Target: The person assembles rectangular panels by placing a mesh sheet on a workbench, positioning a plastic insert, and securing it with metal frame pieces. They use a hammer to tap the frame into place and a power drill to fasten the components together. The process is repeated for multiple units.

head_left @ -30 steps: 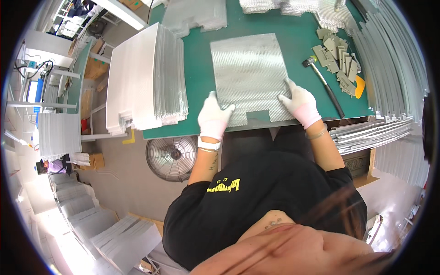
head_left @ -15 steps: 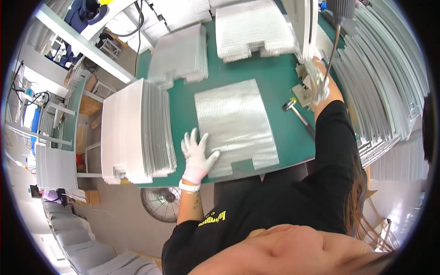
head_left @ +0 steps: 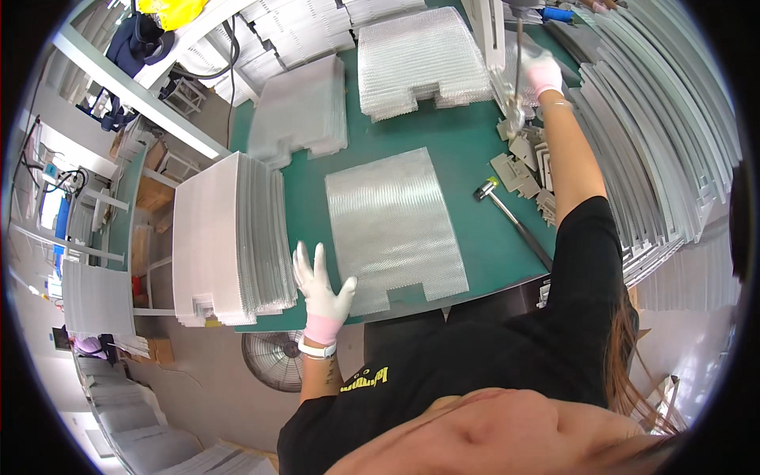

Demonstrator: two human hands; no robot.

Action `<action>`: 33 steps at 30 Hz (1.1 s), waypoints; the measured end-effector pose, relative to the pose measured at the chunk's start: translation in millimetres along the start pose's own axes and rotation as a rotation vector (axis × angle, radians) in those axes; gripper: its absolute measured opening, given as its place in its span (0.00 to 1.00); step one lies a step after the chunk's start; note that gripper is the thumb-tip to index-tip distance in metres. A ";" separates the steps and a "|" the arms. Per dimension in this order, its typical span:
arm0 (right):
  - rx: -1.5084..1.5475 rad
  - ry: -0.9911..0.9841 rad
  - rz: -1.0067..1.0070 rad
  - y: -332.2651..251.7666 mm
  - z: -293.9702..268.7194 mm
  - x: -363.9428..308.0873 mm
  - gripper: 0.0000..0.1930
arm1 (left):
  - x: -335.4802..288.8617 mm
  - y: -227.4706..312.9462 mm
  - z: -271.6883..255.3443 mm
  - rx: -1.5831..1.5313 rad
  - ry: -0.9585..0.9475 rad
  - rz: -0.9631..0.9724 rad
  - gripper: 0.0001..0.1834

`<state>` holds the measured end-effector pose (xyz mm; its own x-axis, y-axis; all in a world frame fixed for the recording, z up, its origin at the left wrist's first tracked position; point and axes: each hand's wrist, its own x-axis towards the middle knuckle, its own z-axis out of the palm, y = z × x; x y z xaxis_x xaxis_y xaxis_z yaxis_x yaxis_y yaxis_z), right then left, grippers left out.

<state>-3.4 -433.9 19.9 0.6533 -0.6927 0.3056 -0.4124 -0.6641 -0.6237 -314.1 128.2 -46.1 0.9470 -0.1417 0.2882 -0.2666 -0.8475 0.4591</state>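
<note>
A silvery ribbed sheet (head_left: 394, 226) with a notch in its near edge lies flat on the green tabletop (head_left: 372, 136). My left hand (head_left: 323, 293), in a white and pink glove, is beside the sheet's near left corner, fingers spread and holding nothing. My right hand (head_left: 543, 73), gloved the same way, reaches to the far right of the table, beside a hanging metal rod (head_left: 518, 67). Its fingers are blurred, so what they touch is unclear. Small flat metal plates (head_left: 518, 170) lie in a loose pile below my right forearm. A mallet (head_left: 513, 222) with a dark handle rests nearby.
At the left stands a thick stack of white-topped panels (head_left: 207, 237). Behind it sits a stack of translucent sheets (head_left: 297, 107), and a stack of ribbed sheets (head_left: 419, 59) is at the back. Long panels (head_left: 657, 134) line the right side. A fan (head_left: 273, 358) stands below the table edge.
My right hand has moved farther out past the metal rod, showing more of the small plates. My left hand has drawn slightly back and left, off the sheet. The whole view has shifted somewhat.
</note>
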 end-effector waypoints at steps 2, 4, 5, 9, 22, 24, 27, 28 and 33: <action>0.184 0.127 -0.068 -9.4 -16.1 -7.6 0.53 | -0.9 7.3 -1.0 -0.143 0.062 0.019 0.49; 0.361 0.228 -0.128 -16.0 -29.9 -20.5 0.52 | -0.4 13.4 -1.2 -0.142 0.078 0.041 0.46; 0.374 0.224 -0.272 -18.4 -35.2 -30.6 0.48 | 2.2 16.1 -0.6 -0.129 0.094 0.054 0.45; 0.710 0.187 -0.454 -28.2 -45.5 -110.5 0.43 | 27.0 39.5 10.3 -0.336 0.068 0.202 0.37; 0.226 0.011 -0.683 -0.3 -152.1 -388.6 0.47 | 6.7 77.8 11.2 -1.324 0.229 -0.305 0.19; 0.438 -0.335 -0.611 6.9 -155.0 -382.3 0.48 | -9.4 55.2 5.2 -1.306 0.152 -0.334 0.29; 0.383 -0.582 -0.472 10.9 -146.0 -397.8 0.47 | -23.9 39.8 10.9 -0.880 0.281 -0.120 0.39; 0.320 -0.637 -0.424 11.4 -141.9 -405.1 0.46 | -26.6 37.3 12.7 -0.709 0.270 -0.096 0.42; 0.293 -0.614 -0.477 15.4 -113.7 -417.8 0.42 | -17.2 26.9 17.6 -0.140 0.017 -0.101 0.48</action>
<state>-354.9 -186.8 -35.6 0.9813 -0.0220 0.1910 0.1237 -0.6886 -0.7146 -334.5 98.9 -53.5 0.9674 -0.0493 0.2485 -0.1934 -0.7772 0.5988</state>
